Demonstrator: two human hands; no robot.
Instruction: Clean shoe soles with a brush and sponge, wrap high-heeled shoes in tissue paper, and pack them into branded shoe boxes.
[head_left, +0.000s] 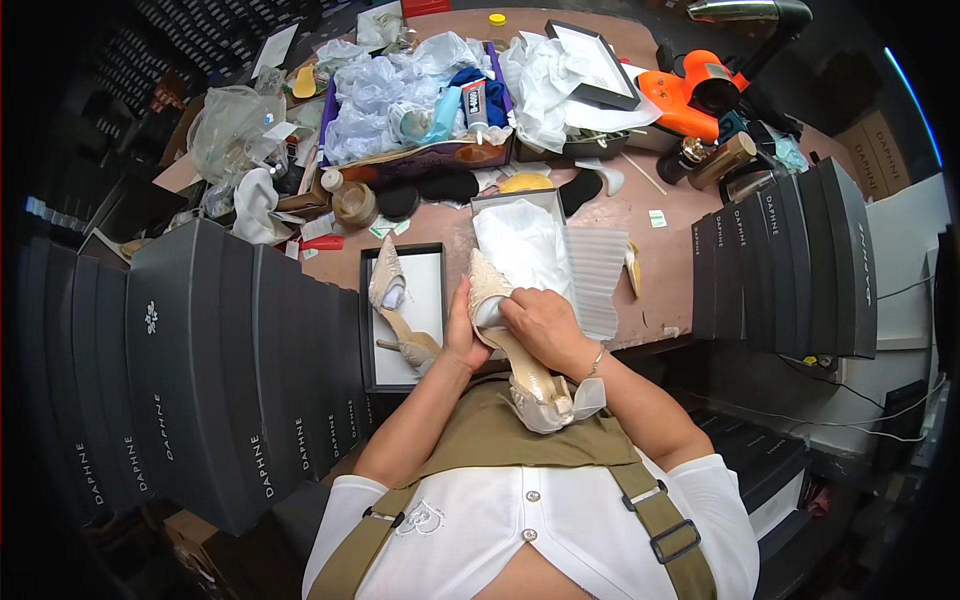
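Observation:
A beige high-heeled shoe with a pointed, textured toe (488,275) is held over my lap, its heel end toward me. My left hand (462,330) wraps around its side near the toe. The closed fingers of my right hand (545,322) reach into the toe opening, on a white wad of stuffing (489,312) partly hidden by them. The matching shoe (386,272) lies in a shallow dark box part with a white inside (428,275), to the left. Straight ahead, an open shoebox (515,198) holds white tissue paper (520,245), with a pleated translucent sheet (598,280) beside it.
Dark shoeboxes stand in rows at the left (190,370) and right (790,265). Behind are a purple box (328,120) full of crumpled paper, a glue tube (474,105), a jar (352,200) and an orange device (690,95). A yellow-and-white piece (632,270) lies right of the sheet.

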